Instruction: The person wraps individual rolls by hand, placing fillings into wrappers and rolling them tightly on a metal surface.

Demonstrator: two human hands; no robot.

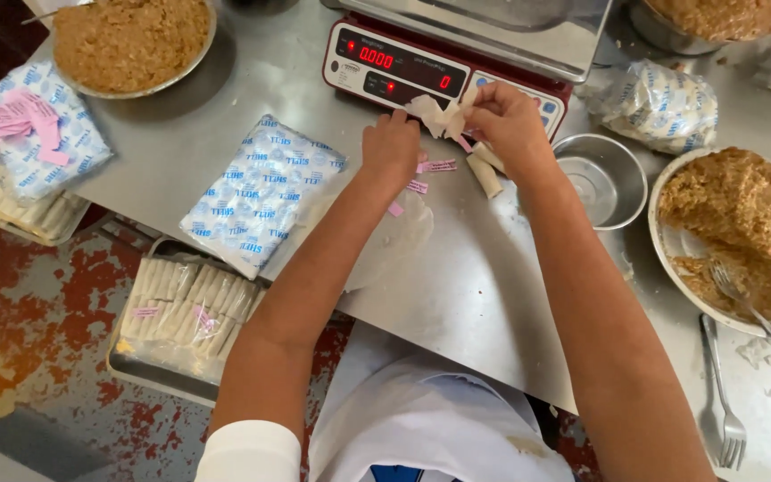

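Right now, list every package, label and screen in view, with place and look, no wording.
Scale display: top centre, red panel, glowing red digits.
Flat packet: left of the left hand, white with blue print.
Pink slips: beneath both hands.
Packet with pink slips: far left.
Crumpled packet: upper right.

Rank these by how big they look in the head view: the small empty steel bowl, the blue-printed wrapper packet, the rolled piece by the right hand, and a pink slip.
1. Blue-printed wrapper packet
2. Small empty steel bowl
3. Rolled piece
4. Pink slip

The last two look close in length; the roll is thicker.
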